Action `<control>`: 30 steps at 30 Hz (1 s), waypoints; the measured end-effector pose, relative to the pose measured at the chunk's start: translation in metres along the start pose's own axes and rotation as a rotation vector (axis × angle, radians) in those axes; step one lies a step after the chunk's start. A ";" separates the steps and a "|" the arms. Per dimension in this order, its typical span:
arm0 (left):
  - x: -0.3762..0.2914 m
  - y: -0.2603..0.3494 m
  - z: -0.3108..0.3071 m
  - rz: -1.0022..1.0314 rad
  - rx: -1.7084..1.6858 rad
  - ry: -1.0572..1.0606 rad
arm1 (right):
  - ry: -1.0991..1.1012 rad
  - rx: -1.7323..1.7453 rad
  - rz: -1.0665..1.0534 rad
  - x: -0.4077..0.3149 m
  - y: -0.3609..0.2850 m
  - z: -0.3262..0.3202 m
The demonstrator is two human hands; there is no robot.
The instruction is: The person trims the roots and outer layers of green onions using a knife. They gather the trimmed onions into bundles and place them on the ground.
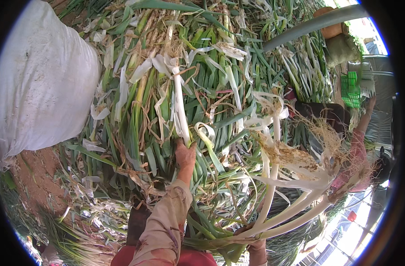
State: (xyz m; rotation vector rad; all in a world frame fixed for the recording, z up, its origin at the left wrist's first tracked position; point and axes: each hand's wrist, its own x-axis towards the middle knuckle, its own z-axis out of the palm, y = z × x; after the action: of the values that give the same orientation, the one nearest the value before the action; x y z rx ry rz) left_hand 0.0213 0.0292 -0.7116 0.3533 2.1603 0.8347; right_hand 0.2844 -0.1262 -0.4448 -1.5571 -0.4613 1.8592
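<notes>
My left hand (185, 156), in a dirty beige sleeve, grips the green part of a long white-stemmed leek (180, 103) whose shaggy roots point away from me, over a thick pile of green leaves (202, 76). Lower right, my right hand (255, 242) is closed around several long white leek stems (289, 219), partly hidden by them. Their stringy roots (332, 146) fan out to the upper right, with torn, brown-stained outer skin (289, 156) hanging from them.
A large white sack (43, 76) stands at upper left. A grey pipe (315, 26) crosses the upper right. Another person in a pink top (355, 159) is at right, near a green plastic crate (350, 88). More leeks (73, 242) lie at lower left beside bare soil (39, 176).
</notes>
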 end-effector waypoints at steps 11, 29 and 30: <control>-0.097 0.081 -0.121 -0.155 -0.766 -0.542 | 0.021 -0.177 -0.097 -0.009 -0.021 0.040; -0.409 0.321 -0.252 0.774 -0.658 -0.391 | -0.519 -0.439 -0.471 -0.134 -0.340 0.170; -0.426 0.343 -0.264 0.811 -0.753 -0.437 | -0.512 -0.530 -0.465 -0.157 -0.369 0.172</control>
State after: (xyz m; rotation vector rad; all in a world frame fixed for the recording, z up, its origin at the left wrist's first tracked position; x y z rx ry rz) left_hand 0.0974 -0.0429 -0.1131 0.9254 1.1374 1.7364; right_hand 0.2256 0.0572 -0.0533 -1.1049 -1.5100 1.8195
